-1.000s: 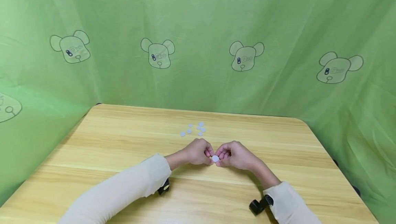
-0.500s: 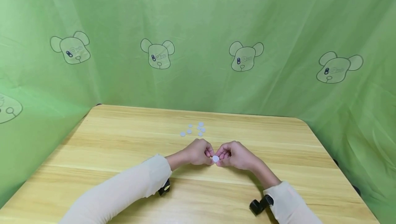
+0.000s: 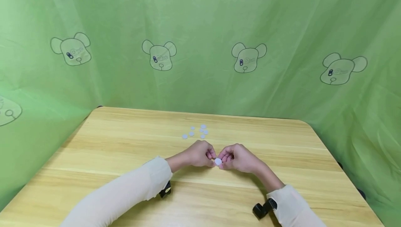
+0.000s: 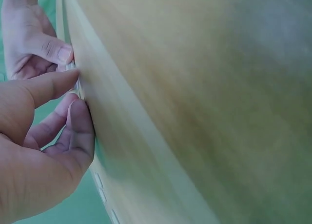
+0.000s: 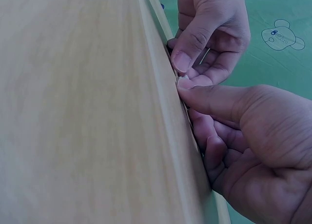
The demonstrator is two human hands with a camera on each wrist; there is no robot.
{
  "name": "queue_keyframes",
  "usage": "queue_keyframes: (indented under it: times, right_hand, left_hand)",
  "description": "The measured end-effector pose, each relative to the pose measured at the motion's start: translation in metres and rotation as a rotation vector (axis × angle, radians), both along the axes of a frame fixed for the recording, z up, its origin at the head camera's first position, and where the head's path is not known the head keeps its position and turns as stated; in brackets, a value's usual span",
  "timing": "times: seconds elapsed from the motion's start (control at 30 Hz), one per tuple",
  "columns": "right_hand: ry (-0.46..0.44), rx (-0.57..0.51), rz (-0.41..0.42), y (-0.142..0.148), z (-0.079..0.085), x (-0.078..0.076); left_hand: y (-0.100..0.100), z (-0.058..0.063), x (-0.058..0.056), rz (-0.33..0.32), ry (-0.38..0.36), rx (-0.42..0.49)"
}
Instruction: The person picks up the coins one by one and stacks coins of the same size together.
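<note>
A small white round disc [image 3: 218, 161] lies between both hands, low over or on the tabletop; I cannot tell if it is one disc or several stacked. My left hand [image 3: 200, 154] pinches its left edge between thumb and fingers. From the other side, my right hand [image 3: 239, 157] pinches the right edge. In the left wrist view the left hand [image 4: 44, 131] covers most of the disc. The right wrist view has the right thumb [image 5: 209, 98] close to the left hand [image 5: 214, 33], with a sliver of white between them.
Several more white discs [image 3: 191, 134] lie scattered on the wooden table [image 3: 125, 133] beyond the hands. Green cloth [image 3: 200, 18] with printed bear heads hangs behind and at both sides. A black wrist camera [image 3: 264, 208] sits below the right sleeve.
Both hands keep their hold on the disc and stay in nearly the same place. The scattered discs have not moved; the view has shifted only slightly.
</note>
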State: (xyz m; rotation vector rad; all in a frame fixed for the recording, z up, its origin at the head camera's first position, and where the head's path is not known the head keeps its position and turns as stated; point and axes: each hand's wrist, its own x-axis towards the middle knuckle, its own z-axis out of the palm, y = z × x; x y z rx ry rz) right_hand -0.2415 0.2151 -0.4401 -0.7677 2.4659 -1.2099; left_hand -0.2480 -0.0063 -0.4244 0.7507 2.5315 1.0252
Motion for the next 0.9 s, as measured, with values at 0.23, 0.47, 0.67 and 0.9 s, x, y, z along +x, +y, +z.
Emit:
queue_keyframes:
  times: [0.23,0.47,0.67,0.9]
  right_hand:
    - [0.0,0.005,-0.004,0.0,0.0,0.001]
    - [0.006,0.002,-0.005,-0.001,0.001,0.002]
    - [0.007,0.002,-0.005,0.0,-0.001,0.003]
    - [0.004,0.011,-0.012,0.0,-0.002,0.001]
  left_hand:
    - [-0.008,0.003,-0.01,-0.032,0.015,0.009]
    - [-0.019,0.005,-0.035,-0.004,0.058,0.063]
    - [-0.029,0.003,-0.061,0.105,0.068,0.115]
    - [-0.042,0.005,-0.091,0.236,0.108,0.13]
